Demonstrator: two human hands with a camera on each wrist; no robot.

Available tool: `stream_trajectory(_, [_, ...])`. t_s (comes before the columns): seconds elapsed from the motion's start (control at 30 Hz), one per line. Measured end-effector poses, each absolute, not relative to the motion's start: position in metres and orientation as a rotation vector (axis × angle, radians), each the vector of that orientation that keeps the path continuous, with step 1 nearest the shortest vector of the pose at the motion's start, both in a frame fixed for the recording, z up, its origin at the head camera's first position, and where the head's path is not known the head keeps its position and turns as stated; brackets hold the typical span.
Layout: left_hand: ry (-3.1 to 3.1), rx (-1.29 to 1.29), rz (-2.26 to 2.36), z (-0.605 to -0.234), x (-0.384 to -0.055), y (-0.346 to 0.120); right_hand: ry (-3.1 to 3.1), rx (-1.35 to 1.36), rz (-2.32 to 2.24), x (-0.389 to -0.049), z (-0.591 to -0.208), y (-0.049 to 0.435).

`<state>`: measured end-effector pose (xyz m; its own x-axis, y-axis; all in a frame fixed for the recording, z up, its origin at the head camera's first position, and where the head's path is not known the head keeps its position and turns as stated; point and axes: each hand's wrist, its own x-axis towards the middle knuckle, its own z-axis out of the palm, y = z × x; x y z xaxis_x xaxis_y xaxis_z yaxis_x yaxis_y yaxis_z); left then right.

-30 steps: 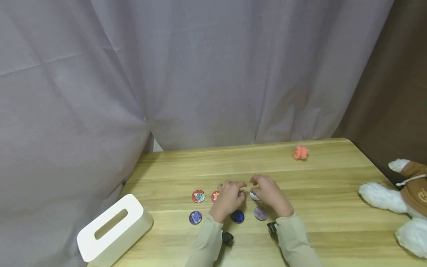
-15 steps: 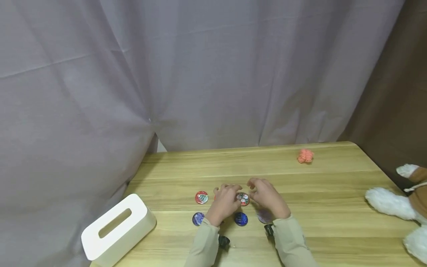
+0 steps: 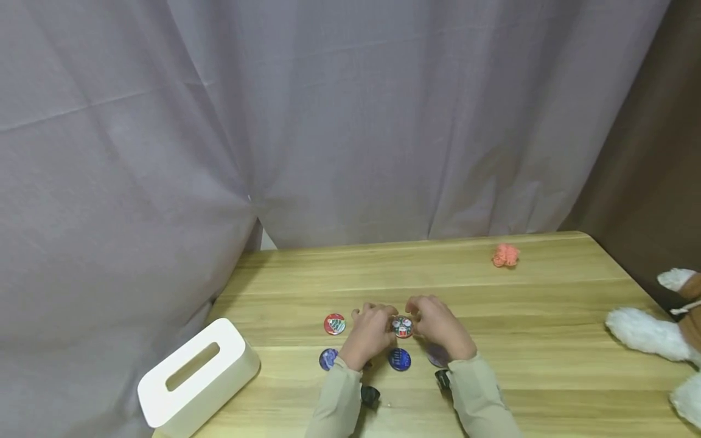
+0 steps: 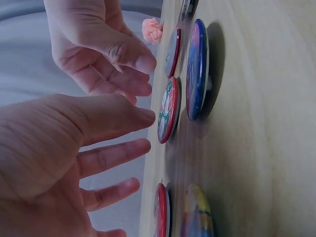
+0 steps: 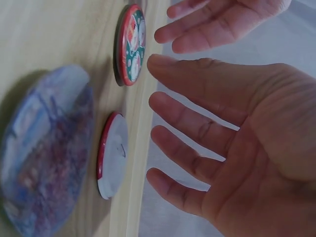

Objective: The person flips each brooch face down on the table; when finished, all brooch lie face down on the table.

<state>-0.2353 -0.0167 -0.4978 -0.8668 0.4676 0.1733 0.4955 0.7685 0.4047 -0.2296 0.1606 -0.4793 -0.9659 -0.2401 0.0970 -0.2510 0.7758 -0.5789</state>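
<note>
My left hand (image 3: 369,331) hovers with fingers loosely spread, thumb tip right at the edge of a red-rimmed button badge with white figures on green (image 3: 402,326). That badge (image 4: 169,111) lies on the table. On its other side is my right hand (image 3: 440,325), fingers relaxed, nothing held. In the right wrist view, a white badge with a red edge (image 5: 112,155) and a purple-blue badge (image 5: 47,153) lie beside the right fingers. A dark blue badge (image 3: 400,359) sits between the wrists. Under the left hand, a yellowish badge (image 4: 197,217) shows in the left wrist view.
A red badge with a tree (image 3: 334,324) and a violet-blue badge (image 3: 328,359) lie left of the hands. A white tissue box cover (image 3: 197,377) stands at the left. Coral yarn (image 3: 505,255) lies at the back right, a plush toy (image 3: 652,331) at the right edge.
My left hand has drawn back leftward, uncovering the badge with white figures. My right hand has shifted left over the white badge, now hidden in the head view. The head view has shifted slightly.
</note>
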Motion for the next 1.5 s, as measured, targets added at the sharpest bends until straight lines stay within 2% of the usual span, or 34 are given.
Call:
stream_trajectory(0.83, [-2.936,-0.776,-0.527,-0.501,-0.239,-0.009,-3.003,0.464,0.735,-0.235,-0.488,0.15])
stream_trajectory(1.5, [-2.884,-0.765,-0.569,-0.506,-0.239,-0.009,-3.013,0.418,0.828,-0.236,-0.491,0.152])
